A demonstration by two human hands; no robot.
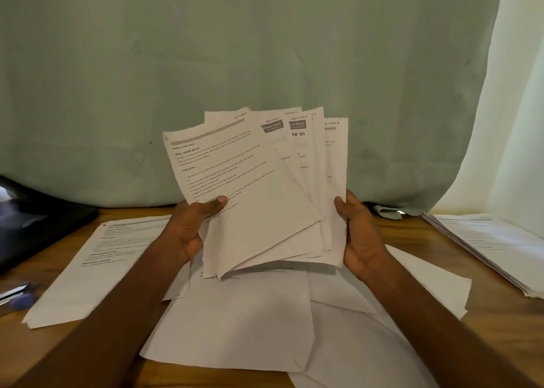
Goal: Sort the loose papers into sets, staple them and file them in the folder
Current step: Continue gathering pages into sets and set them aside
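Papers (259, 187) sat fanned and upright over the middle of the table (441, 234), held off it between both hands, section headers showing along the top edges. Going left to right: a dark folder-like case (44, 217) lay at the far left edge, something blurry and purple (20, 299) lay below it (maybe the stapler, couldn't tell), then a squared-up stack (97, 264) lay flat on the wood. The left hand (188, 228) pinched the fan's lower left edge, thumb on the front sheet, fingers hidden behind. Under the fan a loose mess of blank-side sheets (250, 323) lay overlapping on the table. The right hand (362, 234) curled round the fan's right edge, thumb in front. Another pile (494, 246) sat far right, skewed. Judged handling: the sheets were light, floppy and slick against each other, so they'd slide out of a fan easily; edges already looked a bit worn and curled, would crease if squeezed. Best hold was probably near the bottom corners with thumb on front, then tapping them square on the table before stapling. The surface was brown wood, flat. Behind it hung a pale green curtain (235, 49), with a lighter white one (518, 122) at right letting light through.
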